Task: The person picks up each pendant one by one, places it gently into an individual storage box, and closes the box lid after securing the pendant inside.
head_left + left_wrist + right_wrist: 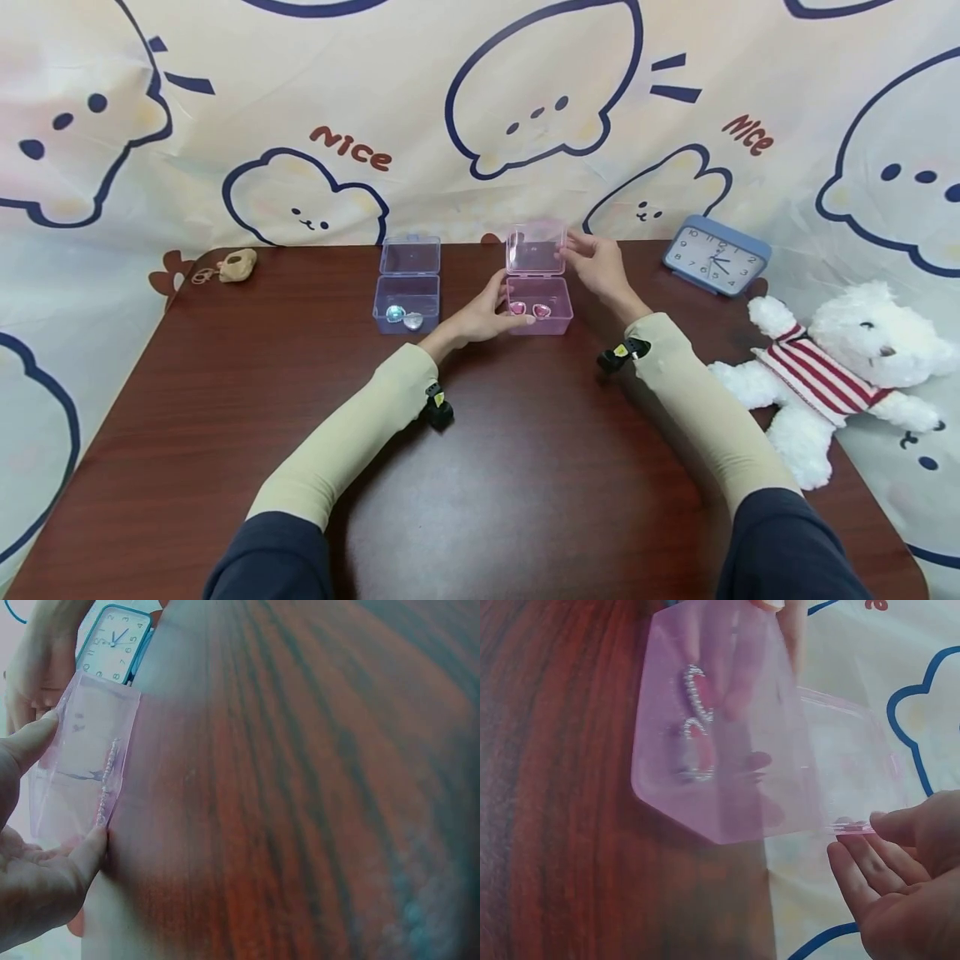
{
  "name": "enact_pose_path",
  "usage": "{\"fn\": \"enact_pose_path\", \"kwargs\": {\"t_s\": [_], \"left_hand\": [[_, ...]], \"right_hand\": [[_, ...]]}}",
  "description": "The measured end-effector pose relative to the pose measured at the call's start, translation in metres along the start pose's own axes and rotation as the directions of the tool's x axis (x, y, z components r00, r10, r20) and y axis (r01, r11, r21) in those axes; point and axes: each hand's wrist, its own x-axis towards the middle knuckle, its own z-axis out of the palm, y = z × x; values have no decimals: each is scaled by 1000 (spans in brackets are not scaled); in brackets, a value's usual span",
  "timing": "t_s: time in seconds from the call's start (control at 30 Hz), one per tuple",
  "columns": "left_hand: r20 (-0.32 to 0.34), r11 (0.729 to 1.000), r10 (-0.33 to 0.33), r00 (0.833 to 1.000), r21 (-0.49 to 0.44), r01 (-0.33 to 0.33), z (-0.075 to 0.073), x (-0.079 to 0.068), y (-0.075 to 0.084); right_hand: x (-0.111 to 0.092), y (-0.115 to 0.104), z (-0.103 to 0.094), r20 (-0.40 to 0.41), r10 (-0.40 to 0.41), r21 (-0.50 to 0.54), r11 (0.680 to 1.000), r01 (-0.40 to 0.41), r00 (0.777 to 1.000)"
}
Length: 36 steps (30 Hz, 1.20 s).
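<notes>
The left hand point(478, 320) grips the pink box point(553, 327) near the far edge of the surface point(525, 458); the right hand point(600, 265) seemingly pinches its raised lid point(528, 252), contact being blurry. The blue box point(407, 292) stands apart, leftward; surface stretches broadly in front.

Wears a dark navy outer sleeve point(787, 546) on the side nearer the plush bear point(832, 375) and a matching navy sleeve point(273, 558) on the side farther from it. Shows beyond these a pale yellow-beige inner sleeve point(712, 412) just beside the bear and a like inner sleeve point(348, 429) well apart from it, plain, snug, faintly creased. Carries a small black device point(611, 362) at the wrist nearer the bear, marked with yellow, and another black device point(440, 414) at the farther wrist, likewise yellow-marked.
</notes>
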Motion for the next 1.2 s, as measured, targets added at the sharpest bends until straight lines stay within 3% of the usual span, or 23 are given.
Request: {"fn": "enact_pose_path", "kwargs": {"t_s": [0.13, 0.37, 0.77, 1.2], "left_hand": [[-3, 1000, -4, 1000, 20, 4, -1, -1, 0], [0, 1000, 8, 1000, 21, -8, 0, 0, 1], [-8, 1000, 3, 1000, 23, -3, 0, 0, 0], [-6, 1000, 18, 1000, -12, -18, -1, 1, -1]], "right_hand": [[-4, -8, -4, -10, -9, -16, 1000, 9, 1000], [-12, -17, -14, -26, -92, -3, 996, 92, 995], [-25, -16, -25, -31, -207, -101, 974, 203, 978], [-42, -14, -30, -30, -212, -123, 971, 207, 977]]}}
